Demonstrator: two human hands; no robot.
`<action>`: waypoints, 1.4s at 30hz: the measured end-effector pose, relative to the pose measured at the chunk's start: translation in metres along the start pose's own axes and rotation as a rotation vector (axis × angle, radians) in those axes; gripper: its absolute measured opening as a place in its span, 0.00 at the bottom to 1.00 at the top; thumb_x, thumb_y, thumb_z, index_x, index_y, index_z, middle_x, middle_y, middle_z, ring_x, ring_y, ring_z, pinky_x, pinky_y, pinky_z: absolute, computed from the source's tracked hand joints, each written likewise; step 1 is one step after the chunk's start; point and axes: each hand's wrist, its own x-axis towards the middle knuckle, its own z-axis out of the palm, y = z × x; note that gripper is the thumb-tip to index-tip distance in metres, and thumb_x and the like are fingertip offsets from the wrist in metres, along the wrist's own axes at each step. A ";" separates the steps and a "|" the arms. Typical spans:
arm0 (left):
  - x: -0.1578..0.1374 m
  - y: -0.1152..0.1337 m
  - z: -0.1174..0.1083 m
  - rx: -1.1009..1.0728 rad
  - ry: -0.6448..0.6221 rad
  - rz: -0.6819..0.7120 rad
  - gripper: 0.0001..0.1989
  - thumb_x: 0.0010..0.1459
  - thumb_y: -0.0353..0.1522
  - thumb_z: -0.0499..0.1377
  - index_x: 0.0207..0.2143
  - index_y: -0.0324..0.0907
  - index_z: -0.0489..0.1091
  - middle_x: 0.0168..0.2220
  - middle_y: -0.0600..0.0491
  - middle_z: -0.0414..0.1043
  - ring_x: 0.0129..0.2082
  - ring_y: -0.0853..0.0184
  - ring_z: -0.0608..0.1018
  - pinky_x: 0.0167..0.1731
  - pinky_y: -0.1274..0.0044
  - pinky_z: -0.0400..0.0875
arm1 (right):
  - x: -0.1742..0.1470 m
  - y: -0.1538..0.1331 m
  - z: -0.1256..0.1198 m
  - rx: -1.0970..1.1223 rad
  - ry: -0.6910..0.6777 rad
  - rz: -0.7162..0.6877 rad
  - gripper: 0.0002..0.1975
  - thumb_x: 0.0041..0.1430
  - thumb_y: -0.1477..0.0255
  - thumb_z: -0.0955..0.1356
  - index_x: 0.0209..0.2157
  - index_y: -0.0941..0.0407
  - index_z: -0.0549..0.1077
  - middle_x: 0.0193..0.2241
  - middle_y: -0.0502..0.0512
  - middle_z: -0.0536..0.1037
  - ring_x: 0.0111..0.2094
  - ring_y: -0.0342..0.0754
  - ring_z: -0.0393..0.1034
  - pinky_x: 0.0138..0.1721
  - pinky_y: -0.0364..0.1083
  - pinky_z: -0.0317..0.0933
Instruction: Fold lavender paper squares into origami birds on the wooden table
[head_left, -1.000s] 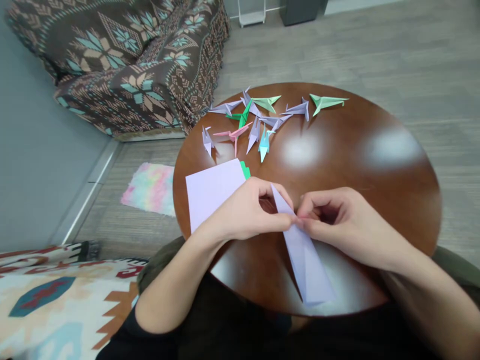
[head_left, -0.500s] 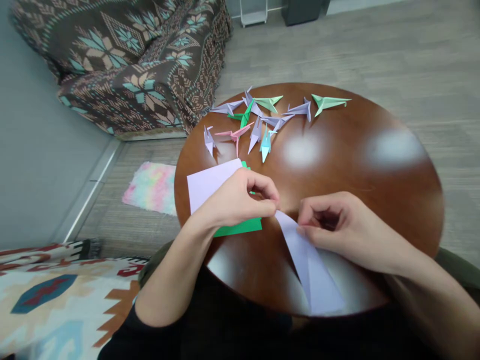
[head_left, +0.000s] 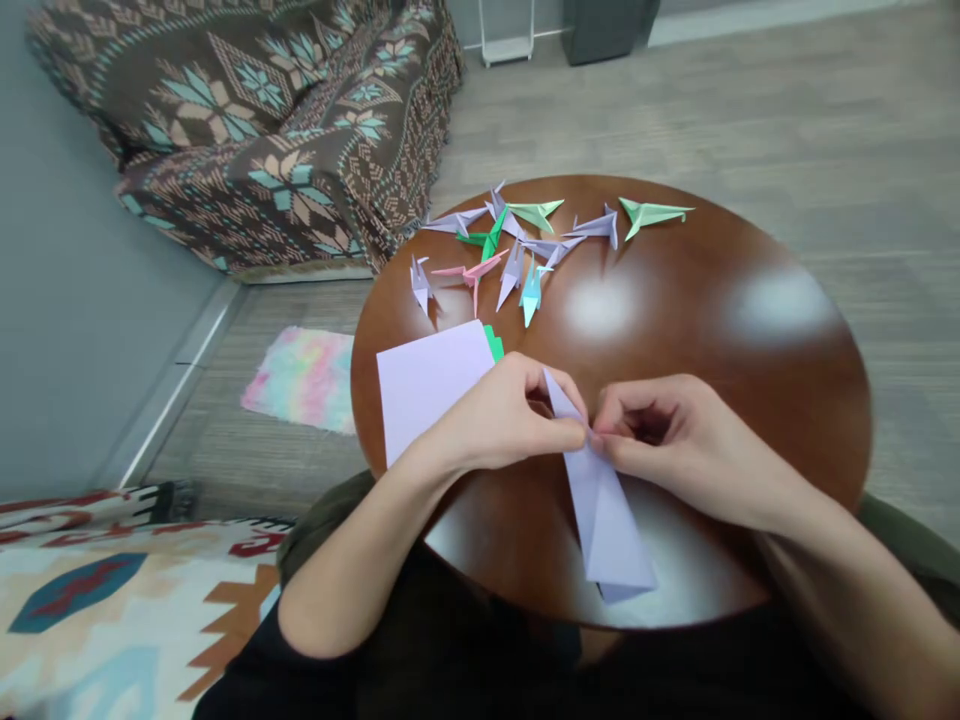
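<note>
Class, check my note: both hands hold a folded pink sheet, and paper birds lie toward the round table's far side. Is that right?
Not quite: the folded sheet is lilac, not pink, as the head view shows. The left hand and right hand do hold it, and paper birds lie toward the far side of the round table.

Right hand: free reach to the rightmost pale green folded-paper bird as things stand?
Probably yes: only glossy brown tabletop shows between the right hand and the pale green folded-paper bird, though that hand's fingers are pinching folded lilac paper.
</note>
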 end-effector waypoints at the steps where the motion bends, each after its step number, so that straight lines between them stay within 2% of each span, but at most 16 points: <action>1: 0.000 0.000 -0.001 0.004 -0.005 -0.003 0.03 0.46 0.26 0.61 0.26 0.36 0.76 0.21 0.58 0.70 0.22 0.75 0.66 0.23 0.83 0.59 | 0.000 0.000 0.000 -0.009 -0.007 -0.006 0.08 0.53 0.75 0.70 0.22 0.56 0.70 0.17 0.43 0.62 0.21 0.39 0.52 0.23 0.43 0.44; 7: -0.003 0.008 -0.003 0.081 -0.020 -0.002 0.05 0.45 0.28 0.60 0.26 0.37 0.75 0.19 0.59 0.66 0.21 0.74 0.64 0.22 0.81 0.56 | -0.002 -0.005 0.002 -0.071 -0.021 -0.039 0.08 0.54 0.75 0.69 0.22 0.57 0.70 0.17 0.43 0.62 0.21 0.39 0.52 0.24 0.44 0.43; 11: -0.003 0.011 -0.009 0.204 0.045 0.052 0.07 0.45 0.28 0.60 0.26 0.37 0.77 0.21 0.57 0.70 0.22 0.73 0.66 0.23 0.80 0.57 | -0.003 -0.007 0.005 -0.098 -0.013 -0.069 0.07 0.54 0.75 0.69 0.23 0.57 0.70 0.17 0.43 0.62 0.21 0.39 0.51 0.25 0.44 0.43; 14: -0.006 0.013 -0.025 0.276 0.102 0.106 0.06 0.46 0.28 0.60 0.26 0.37 0.78 0.24 0.54 0.74 0.26 0.71 0.71 0.27 0.79 0.63 | -0.004 -0.008 0.003 -0.133 -0.045 -0.055 0.06 0.54 0.76 0.68 0.24 0.58 0.72 0.17 0.43 0.63 0.21 0.39 0.52 0.25 0.44 0.42; 17: -0.012 0.017 -0.047 0.271 0.118 0.124 0.05 0.45 0.28 0.60 0.25 0.37 0.77 0.23 0.55 0.74 0.25 0.72 0.71 0.28 0.79 0.65 | -0.006 -0.011 -0.003 -0.146 -0.018 -0.075 0.06 0.55 0.74 0.68 0.25 0.58 0.72 0.18 0.43 0.64 0.22 0.39 0.52 0.25 0.44 0.42; 20: -0.017 0.021 -0.059 0.158 0.267 0.133 0.04 0.47 0.30 0.63 0.24 0.38 0.76 0.25 0.54 0.74 0.26 0.72 0.73 0.28 0.80 0.69 | -0.009 -0.013 -0.009 -0.136 0.013 -0.082 0.07 0.55 0.73 0.69 0.25 0.58 0.72 0.18 0.43 0.63 0.22 0.39 0.52 0.25 0.43 0.43; 22: -0.017 0.022 -0.054 0.053 0.333 0.160 0.07 0.49 0.34 0.64 0.25 0.38 0.75 0.27 0.53 0.73 0.28 0.72 0.73 0.27 0.81 0.69 | -0.011 -0.015 -0.010 -0.127 0.046 -0.087 0.07 0.55 0.72 0.70 0.25 0.58 0.73 0.18 0.43 0.63 0.22 0.39 0.52 0.25 0.43 0.43; 23: -0.015 0.021 -0.048 0.011 0.303 0.172 0.09 0.51 0.36 0.65 0.27 0.38 0.75 0.29 0.53 0.74 0.29 0.72 0.74 0.26 0.81 0.69 | -0.012 -0.015 -0.010 -0.120 0.066 -0.094 0.06 0.54 0.72 0.70 0.25 0.58 0.73 0.18 0.43 0.63 0.22 0.39 0.53 0.25 0.43 0.44; 25: -0.011 0.019 -0.031 0.001 0.129 0.162 0.13 0.51 0.39 0.68 0.32 0.38 0.76 0.27 0.55 0.73 0.25 0.72 0.74 0.25 0.81 0.69 | -0.013 -0.016 -0.009 -0.106 0.105 -0.114 0.05 0.53 0.73 0.70 0.26 0.59 0.75 0.19 0.44 0.65 0.22 0.40 0.55 0.25 0.43 0.46; 26: -0.008 0.017 -0.020 0.009 0.065 0.155 0.13 0.51 0.38 0.69 0.32 0.38 0.75 0.26 0.55 0.73 0.23 0.73 0.73 0.24 0.81 0.69 | -0.013 -0.016 -0.009 -0.099 0.119 -0.126 0.04 0.53 0.73 0.70 0.27 0.59 0.75 0.19 0.44 0.66 0.22 0.40 0.56 0.25 0.42 0.47; 27: -0.005 0.016 -0.011 0.009 0.058 0.163 0.13 0.51 0.38 0.69 0.31 0.37 0.74 0.25 0.56 0.72 0.22 0.74 0.73 0.24 0.81 0.68 | -0.013 -0.016 -0.008 -0.093 0.128 -0.139 0.04 0.53 0.73 0.70 0.26 0.59 0.75 0.19 0.44 0.67 0.22 0.40 0.57 0.25 0.42 0.48; 31: 0.004 0.011 0.013 -0.009 0.192 0.197 0.13 0.55 0.37 0.67 0.25 0.38 0.71 0.19 0.58 0.69 0.18 0.76 0.69 0.22 0.82 0.63 | -0.012 -0.012 -0.007 -0.100 0.138 -0.153 0.04 0.52 0.74 0.69 0.25 0.58 0.73 0.18 0.44 0.65 0.22 0.40 0.56 0.25 0.42 0.47; 35: 0.007 0.013 0.012 0.016 0.226 0.214 0.12 0.57 0.35 0.64 0.24 0.37 0.74 0.18 0.58 0.68 0.17 0.77 0.68 0.20 0.83 0.61 | -0.009 -0.006 -0.010 -0.099 0.117 -0.116 0.04 0.53 0.75 0.68 0.26 0.59 0.75 0.17 0.44 0.67 0.21 0.41 0.59 0.25 0.42 0.50; 42: 0.016 0.008 0.013 0.005 0.336 0.193 0.17 0.61 0.37 0.58 0.24 0.37 0.76 0.16 0.57 0.67 0.16 0.75 0.67 0.19 0.82 0.59 | -0.002 0.000 -0.014 -0.025 0.056 -0.096 0.05 0.54 0.77 0.68 0.28 0.59 0.77 0.17 0.45 0.72 0.20 0.41 0.65 0.25 0.41 0.56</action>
